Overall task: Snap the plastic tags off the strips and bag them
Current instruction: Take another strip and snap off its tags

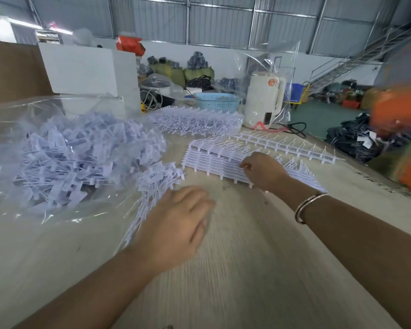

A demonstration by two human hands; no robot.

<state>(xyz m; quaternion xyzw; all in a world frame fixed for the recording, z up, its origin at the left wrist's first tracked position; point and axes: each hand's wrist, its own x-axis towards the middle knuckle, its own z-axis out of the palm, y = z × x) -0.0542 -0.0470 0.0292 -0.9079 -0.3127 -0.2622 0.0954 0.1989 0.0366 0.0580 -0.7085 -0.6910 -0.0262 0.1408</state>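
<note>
Head view, single frame, some motion blur at the near hand.

Right hand is reaching to the stack of strips lying mid-worktop; its fingers are curling at the stack's near right part and appear to be pinching the top strip, though the contact itself is small in frame. A bracelet is sitting on that wrist.

Left hand is hovering palm-down over the wooden worktop, fingers relaxed and fairly straight, holding nothing as far as the blur allows. Just to its left a small loose bunch of tags is lying at the mouth of the clear bag.

Progress, judged from the layout: the bag, resting toward the left edge of the worktop, is already holding a large heap of loose tags, so a good share is done. Remaining: the stack under the right hand, a single strip lying beyond it toward the right edge, and a larger pile of strips near the far edge, in front of a blue basket and a white kettle. Estimate: somewhere around halfway; exact counts cannot be read.

The loose bunch by the bag mouth is not yet inside.
</note>
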